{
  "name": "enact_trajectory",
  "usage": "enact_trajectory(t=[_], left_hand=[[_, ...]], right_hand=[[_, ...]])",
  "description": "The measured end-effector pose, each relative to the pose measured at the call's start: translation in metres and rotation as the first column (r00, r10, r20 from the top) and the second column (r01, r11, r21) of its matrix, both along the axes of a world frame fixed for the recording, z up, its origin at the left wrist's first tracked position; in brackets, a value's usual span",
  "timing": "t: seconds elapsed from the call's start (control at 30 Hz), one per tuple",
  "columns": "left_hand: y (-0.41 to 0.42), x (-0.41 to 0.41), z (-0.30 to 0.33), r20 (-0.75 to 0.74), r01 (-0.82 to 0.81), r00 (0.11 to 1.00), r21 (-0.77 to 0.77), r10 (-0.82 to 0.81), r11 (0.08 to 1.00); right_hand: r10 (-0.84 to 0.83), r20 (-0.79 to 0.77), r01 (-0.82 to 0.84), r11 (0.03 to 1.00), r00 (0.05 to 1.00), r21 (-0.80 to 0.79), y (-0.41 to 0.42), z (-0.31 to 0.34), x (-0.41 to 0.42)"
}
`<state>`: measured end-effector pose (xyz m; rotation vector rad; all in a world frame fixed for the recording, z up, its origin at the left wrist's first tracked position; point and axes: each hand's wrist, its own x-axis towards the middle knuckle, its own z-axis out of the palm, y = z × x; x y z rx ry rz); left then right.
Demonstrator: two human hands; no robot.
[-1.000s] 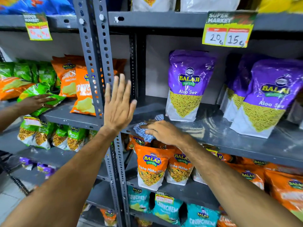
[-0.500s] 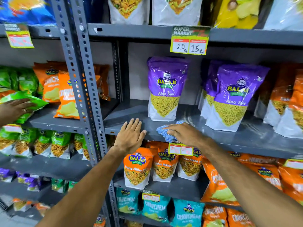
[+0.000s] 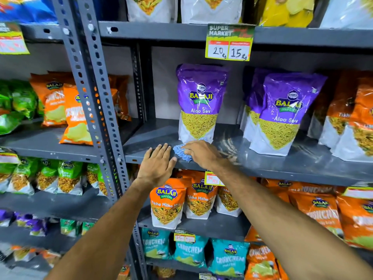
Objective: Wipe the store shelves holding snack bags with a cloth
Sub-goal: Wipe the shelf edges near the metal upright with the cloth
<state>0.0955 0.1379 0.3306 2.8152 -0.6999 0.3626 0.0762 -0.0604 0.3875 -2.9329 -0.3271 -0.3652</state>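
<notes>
A grey metal shelf (image 3: pixel 153 136) runs across the middle of the view. My right hand (image 3: pixel 199 153) presses a crumpled blue cloth (image 3: pixel 180 150) onto its front edge, just below a purple Aloo Sev bag (image 3: pixel 199 104) that stands upright. My left hand (image 3: pixel 158 165) lies flat on the shelf's front lip, fingers spread, right beside the cloth on its left and holding nothing. Two more purple Aloo Sev bags (image 3: pixel 282 112) stand further right on the same shelf. Dusty streaks (image 3: pixel 230 148) mark the shelf surface right of my right hand.
A perforated grey upright post (image 3: pixel 90 93) stands left of my hands. Orange snack bags (image 3: pixel 167 203) fill the shelf below, teal bags (image 3: pixel 189 251) lower still. Orange bags (image 3: pixel 353 118) crowd the right end of the shelf. A yellow price tag (image 3: pixel 229 44) hangs from the shelf above.
My left hand came off the upright post and dropped flat onto the shelf lip beside the cloth. My right hand slid the cloth rightwards to below the purple bag. The view shifted right.
</notes>
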Motion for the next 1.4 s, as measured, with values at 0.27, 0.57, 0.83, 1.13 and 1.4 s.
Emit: enact_trajectory(t=[0.27,0.57,0.83,1.13,1.4], left_hand=[[-0.001,-0.003,0.003,0.001,0.001,1.0,-0.013,-0.001,1.0],[-0.001,-0.003,0.001,0.028,0.006,1.0,-0.018,-0.005,1.0],[-0.001,-0.003,-0.001,0.039,0.006,0.999,-0.03,-0.005,1.0],[-0.001,-0.004,-0.003,0.034,0.0,0.999,-0.022,0.001,1.0],[-0.011,-0.008,0.002,0.018,0.0,1.0,0.013,0.0,1.0]], right_hand=[[-0.253,0.006,0.253,0.967,0.967,-0.015,-0.081,0.008,-0.006],[0.018,0.007,-0.017,0.992,1.0,-0.124,-0.001,0.02,-0.008],[-0.101,-0.027,0.096,0.985,0.995,-0.145,-0.076,0.019,-0.04],[0.044,0.075,-0.031,0.986,0.996,-0.163,-0.035,0.002,-0.054],[-0.227,0.049,0.232,0.962,0.973,-0.146,-0.108,0.018,-0.067]])
